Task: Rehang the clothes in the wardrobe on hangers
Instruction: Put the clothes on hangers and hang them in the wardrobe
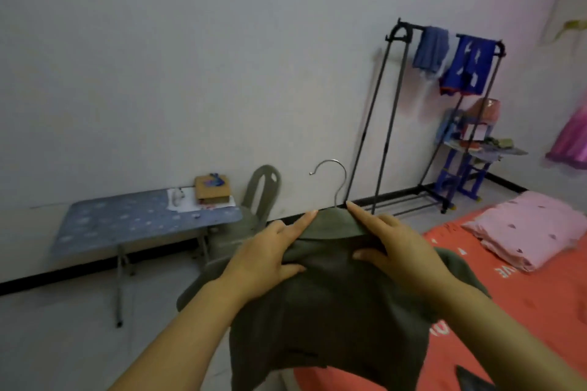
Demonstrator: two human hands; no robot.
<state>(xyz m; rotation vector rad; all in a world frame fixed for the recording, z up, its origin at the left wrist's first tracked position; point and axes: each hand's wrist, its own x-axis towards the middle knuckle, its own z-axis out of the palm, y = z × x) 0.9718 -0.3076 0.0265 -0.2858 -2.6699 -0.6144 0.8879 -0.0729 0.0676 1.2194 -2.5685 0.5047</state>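
Observation:
An olive-green collared shirt hangs in front of me on a hanger whose metal hook sticks up above the collar. My left hand pinches the left shoulder by the collar, thumb in front, index finger along the collar edge. My right hand pinches the right side of the collar the same way. The hanger's body is hidden inside the shirt. A black clothes rack stands against the wall behind, with blue garments draped over its top bar.
A folding table with a blue patterned top stands at left with a cardboard box on it, a grey plastic chair beside it. At right lies a red mattress with folded pink bedding. A blue shelf holds clutter.

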